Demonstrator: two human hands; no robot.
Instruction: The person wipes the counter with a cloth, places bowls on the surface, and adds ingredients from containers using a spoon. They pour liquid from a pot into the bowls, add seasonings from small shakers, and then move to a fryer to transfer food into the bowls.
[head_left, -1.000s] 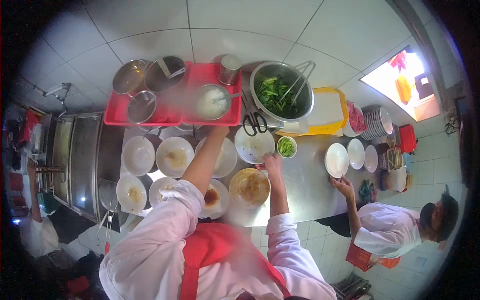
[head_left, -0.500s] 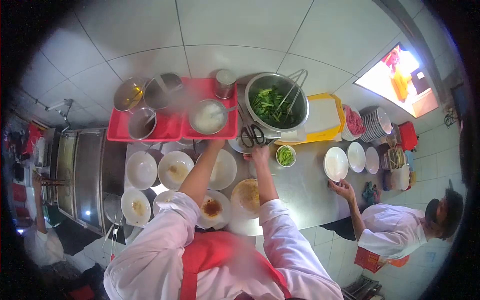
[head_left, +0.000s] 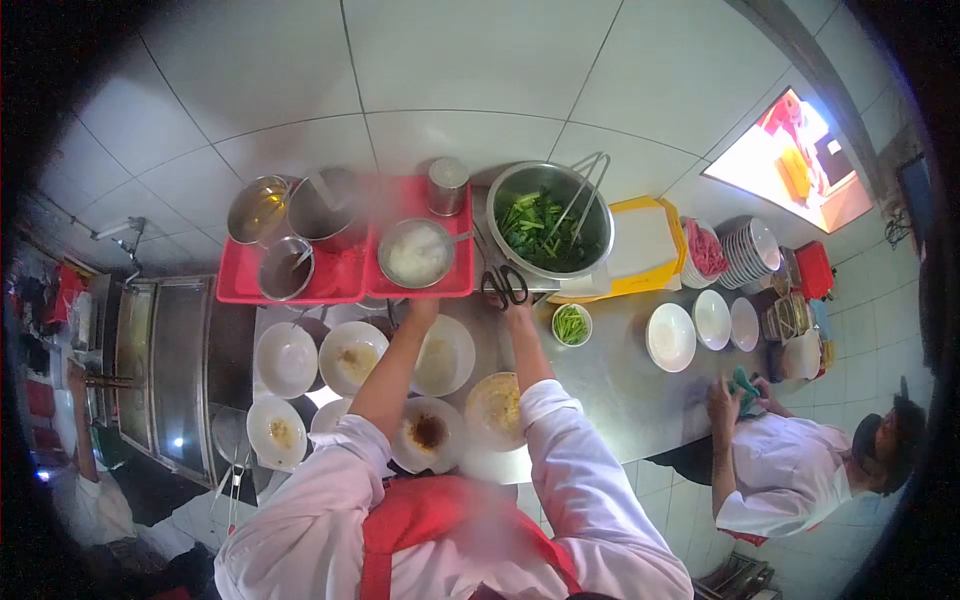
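My left hand (head_left: 424,309) reaches in under the front edge of the red tray (head_left: 420,291), and its fingers are hidden there. My right hand (head_left: 517,303) is just below the shelf edge, by the black-handled scissors (head_left: 505,287), with its fingers out of sight too. What either hand holds does not show. Below my forearms stand several white bowls, among them one with dark red-brown sauce (head_left: 427,432) and one with yellowish contents (head_left: 497,408). A small bowl of cut green vegetable (head_left: 571,325) is to the right of my right hand.
On the shelf are a pot of white paste (head_left: 415,254), a metal can (head_left: 447,186) and a steel bowl of leafy greens (head_left: 550,222) with tongs. White bowls (head_left: 670,337) line the right side. A co-worker (head_left: 790,460) there handles a green cloth (head_left: 744,386).
The co-worker's hand has left the white bowl and now holds the green cloth. My arms stay reached forward, my right hand slightly lower; the pale dish beside it no longer shows.
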